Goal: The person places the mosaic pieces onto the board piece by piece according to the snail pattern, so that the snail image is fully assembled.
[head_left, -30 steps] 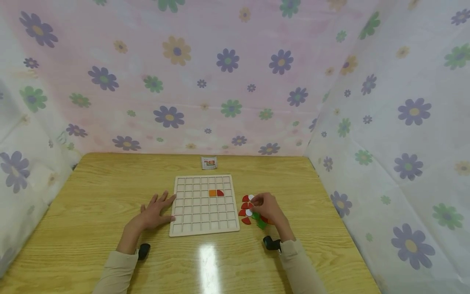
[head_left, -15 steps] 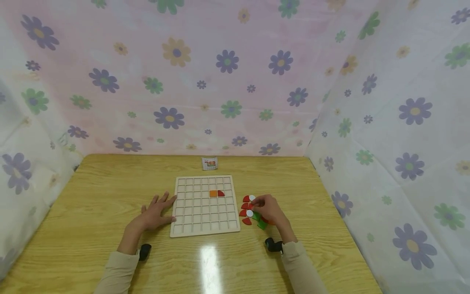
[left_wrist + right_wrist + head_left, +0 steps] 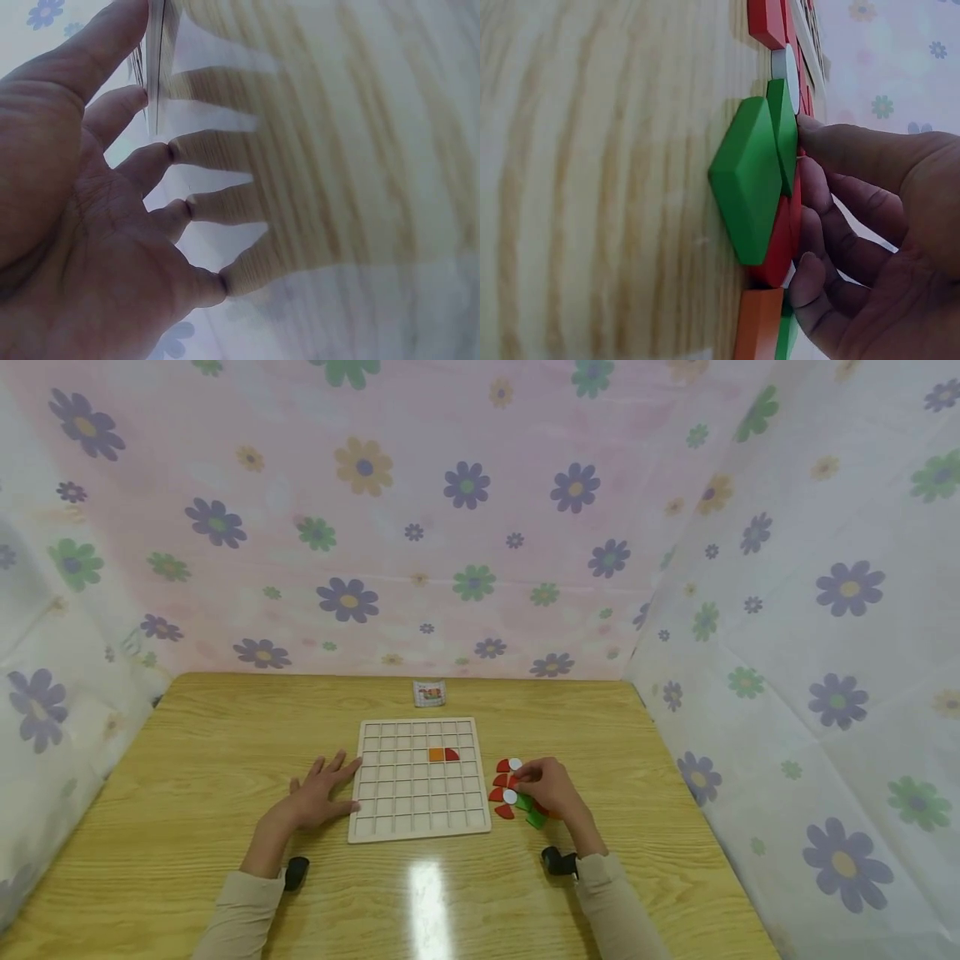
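My left hand (image 3: 315,795) lies with fingers spread, its thumb and a fingertip at the left edge of a wooden grid board (image 3: 418,838). In the left wrist view its fingertips rest on the glossy table. An orange square (image 3: 437,755) and a red quarter-circle piece (image 3: 451,754) sit side by side in the grid. Right of the board, my right hand (image 3: 552,787) pinches at a red piece (image 3: 513,782) within a loose pile. Around it lie red quarter pieces, white discs (image 3: 510,796) and green diamond pieces (image 3: 750,180). Part of the pile is hidden under the hand.
A small picture card (image 3: 429,694) lies behind the board. An orange block (image 3: 759,326) is at the pile's near end in the right wrist view. A flower-patterned sheet (image 3: 465,543) stands along the table's back and sides. Black cameras (image 3: 297,872) sit at both wrists.
My right fingertips have settled slightly lower onto the red piece beside the upper white disc. The left hand, the board and its two pieces stay as they were.
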Demonstrator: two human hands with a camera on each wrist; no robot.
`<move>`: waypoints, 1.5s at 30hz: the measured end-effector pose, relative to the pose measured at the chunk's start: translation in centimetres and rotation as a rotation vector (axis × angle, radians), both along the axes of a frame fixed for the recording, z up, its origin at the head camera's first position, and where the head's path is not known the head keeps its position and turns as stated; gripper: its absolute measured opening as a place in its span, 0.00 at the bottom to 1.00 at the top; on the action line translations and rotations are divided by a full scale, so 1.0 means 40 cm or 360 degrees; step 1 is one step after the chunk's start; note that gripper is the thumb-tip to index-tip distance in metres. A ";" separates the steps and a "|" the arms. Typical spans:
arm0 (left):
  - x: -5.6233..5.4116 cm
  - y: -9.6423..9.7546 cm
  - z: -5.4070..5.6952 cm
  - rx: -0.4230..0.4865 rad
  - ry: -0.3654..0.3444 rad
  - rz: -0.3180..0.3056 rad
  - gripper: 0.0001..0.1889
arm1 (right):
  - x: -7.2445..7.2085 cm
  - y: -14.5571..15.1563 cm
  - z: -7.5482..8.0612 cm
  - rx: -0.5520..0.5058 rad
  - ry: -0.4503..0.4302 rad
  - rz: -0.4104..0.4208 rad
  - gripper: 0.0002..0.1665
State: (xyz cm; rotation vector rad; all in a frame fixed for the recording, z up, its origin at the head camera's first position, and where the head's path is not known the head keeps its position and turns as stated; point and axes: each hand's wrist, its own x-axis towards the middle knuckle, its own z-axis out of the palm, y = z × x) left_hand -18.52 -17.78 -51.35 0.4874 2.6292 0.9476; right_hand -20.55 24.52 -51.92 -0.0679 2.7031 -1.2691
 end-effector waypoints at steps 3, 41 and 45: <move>-0.002 -0.001 -0.002 0.0000 -0.0004 0.0005 0.41 | 0.002 0.000 0.002 0.0012 -0.0016 -0.0014 0.06; 0.000 0.001 0.007 -0.0005 -0.0041 0.0001 0.41 | -0.008 -0.018 0.012 0.0224 0.0056 -0.0045 0.04; 0.001 0.001 0.010 -0.0002 -0.0050 0.0004 0.41 | -0.006 -0.019 0.010 0.0239 0.0102 -0.0074 0.04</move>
